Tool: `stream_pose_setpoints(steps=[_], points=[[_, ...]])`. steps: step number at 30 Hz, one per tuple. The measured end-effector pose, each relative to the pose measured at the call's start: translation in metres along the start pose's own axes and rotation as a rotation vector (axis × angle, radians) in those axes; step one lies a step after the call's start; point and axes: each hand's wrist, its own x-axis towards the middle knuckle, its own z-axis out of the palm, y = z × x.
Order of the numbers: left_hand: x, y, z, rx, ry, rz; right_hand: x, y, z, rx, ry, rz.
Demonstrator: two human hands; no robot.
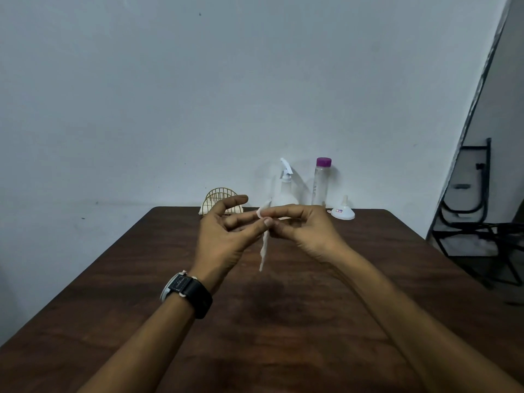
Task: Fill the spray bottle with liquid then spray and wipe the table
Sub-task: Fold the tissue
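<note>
1. Dark brown wood-grain worktop (pixel 283 321) fills the lower view, set against a pale wall.
2. Both hands are raised above its middle, meeting at a thin white tissue (pixel 264 248) that hangs down edge-on.
3. Left hand (pixel 224 236), a black watch (pixel 187 293) on its wrist, pinches the tissue with thumb and a finger; its other fingers are spread.
4. Right hand (pixel 306 231) pinches the same tissue near its top, fingers curled together.
5. Along the far edge stand a white spray bottle (pixel 286 182), a clear bottle with a purple cap (pixel 321 182) just beside it, and a white funnel (pixel 343 211) resting wide end down.
6. To their left sits a wire napkin holder (pixel 218 201).
</note>
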Motion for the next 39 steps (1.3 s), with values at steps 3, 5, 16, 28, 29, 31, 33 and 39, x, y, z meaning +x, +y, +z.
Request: stream_pose_setpoints(steps=[3, 5, 16, 28, 29, 31, 33, 39], points=[[0.001, -0.001, 0.001, -0.051, -0.001, -0.01, -0.001, 0.001, 0.001, -0.134, 0.024, -0.092], [0.001, -0.001, 0.001, -0.069, -0.004, -0.012, -0.002, 0.001, 0.002, -0.154, 0.065, -0.094], [-0.001, 0.004, 0.003, -0.034, 0.014, 0.023, -0.009, -0.005, 0.002, -0.189, 0.16, -0.119], [-0.001, 0.002, 0.004, 0.047, 0.035, 0.04, -0.01, 0.003, -0.008, -0.124, 0.142, -0.064], [-0.001, 0.002, 0.004, 0.056, 0.035, 0.041, -0.01, 0.003, -0.009, -0.09, 0.139, -0.053], [-0.001, 0.002, 0.005, 0.083, 0.028, 0.053, -0.011, -0.001, -0.008, -0.019, 0.118, -0.027], [-0.003, 0.003, 0.005, 0.116, 0.023, 0.067, -0.012, -0.003, -0.007, 0.014, 0.093, -0.01], [-0.004, 0.001, 0.009, 0.236, 0.025, 0.094, -0.014, -0.007, -0.007, -0.002, 0.1, 0.011]])
